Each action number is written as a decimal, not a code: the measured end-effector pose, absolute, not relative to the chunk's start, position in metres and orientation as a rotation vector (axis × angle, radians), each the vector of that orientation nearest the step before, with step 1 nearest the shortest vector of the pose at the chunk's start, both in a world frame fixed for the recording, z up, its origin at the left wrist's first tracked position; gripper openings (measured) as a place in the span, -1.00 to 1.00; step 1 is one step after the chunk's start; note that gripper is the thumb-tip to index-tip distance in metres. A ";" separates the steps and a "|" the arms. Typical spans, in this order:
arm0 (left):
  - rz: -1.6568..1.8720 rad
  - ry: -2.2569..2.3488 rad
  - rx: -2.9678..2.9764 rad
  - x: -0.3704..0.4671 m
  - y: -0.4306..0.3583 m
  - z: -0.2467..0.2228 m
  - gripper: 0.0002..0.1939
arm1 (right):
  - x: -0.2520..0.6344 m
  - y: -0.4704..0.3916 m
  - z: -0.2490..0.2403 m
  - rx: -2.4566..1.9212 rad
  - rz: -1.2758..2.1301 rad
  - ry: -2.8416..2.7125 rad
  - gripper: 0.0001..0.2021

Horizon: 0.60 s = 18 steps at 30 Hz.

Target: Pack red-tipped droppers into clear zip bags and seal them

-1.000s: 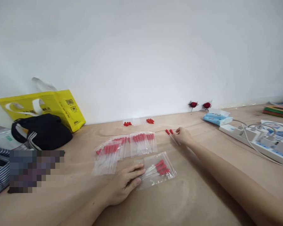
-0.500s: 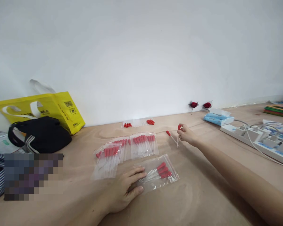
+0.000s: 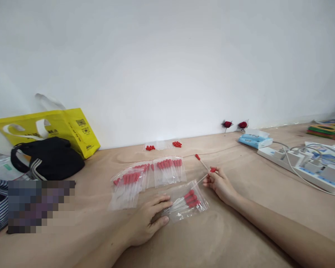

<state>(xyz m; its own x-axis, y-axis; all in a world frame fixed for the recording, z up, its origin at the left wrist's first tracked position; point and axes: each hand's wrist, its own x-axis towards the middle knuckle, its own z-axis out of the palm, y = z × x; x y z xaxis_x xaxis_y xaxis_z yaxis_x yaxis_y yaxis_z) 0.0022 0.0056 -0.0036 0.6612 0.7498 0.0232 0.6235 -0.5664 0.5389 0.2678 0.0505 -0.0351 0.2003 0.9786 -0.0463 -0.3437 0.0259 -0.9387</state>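
A clear zip bag [image 3: 181,217] with several red-bulbed droppers [image 3: 190,198] inside lies in front of me. On its left edge rest the fingertips of my left hand [image 3: 147,219], thumb and fingers apart. Just beyond the bag's upper right corner, my right hand [image 3: 218,184] pinches a dropper [image 3: 212,170] by its red bulb. The thin stem of that dropper points down and left towards the bag's zip edge. A loose dropper [image 3: 202,162] lies on the table behind my right fingers, its lower end hidden by them.
Filled dropper bags [image 3: 127,195] overlap to the left. Red bulbs [image 3: 177,144] lie on plastic by the wall. A yellow bag [image 3: 85,139] and black bag [image 3: 64,162] stand left. Tissues [image 3: 255,141], a power strip [image 3: 270,154] with cables, and roses [image 3: 227,124] are right.
My right hand has moved down and towards me with the dropper, from beside the loose dropper to the bag's upper right corner. My left hand stays at the bag's left edge.
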 end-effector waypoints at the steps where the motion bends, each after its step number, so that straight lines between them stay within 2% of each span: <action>1: 0.343 1.065 2.386 0.002 0.006 -0.003 -0.62 | 0.266 0.048 -0.034 -1.023 1.248 -0.787 -0.70; 11: 0.369 1.113 2.397 0.003 0.002 -0.001 -0.54 | 0.264 0.038 -0.029 -1.071 1.600 -1.245 -0.66; 18: 0.357 1.109 2.384 0.004 0.001 0.000 -0.54 | 0.257 0.039 -0.029 -1.225 1.528 -1.552 -0.66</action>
<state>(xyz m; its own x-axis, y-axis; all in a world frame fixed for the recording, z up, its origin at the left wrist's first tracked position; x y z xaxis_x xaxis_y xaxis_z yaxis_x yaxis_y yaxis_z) 0.0043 0.0009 -0.0002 0.6368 0.7704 0.0319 0.6441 -0.5542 0.5273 0.2570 0.0390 -0.0291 -0.3679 0.9147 -0.1675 0.1813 -0.1062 -0.9777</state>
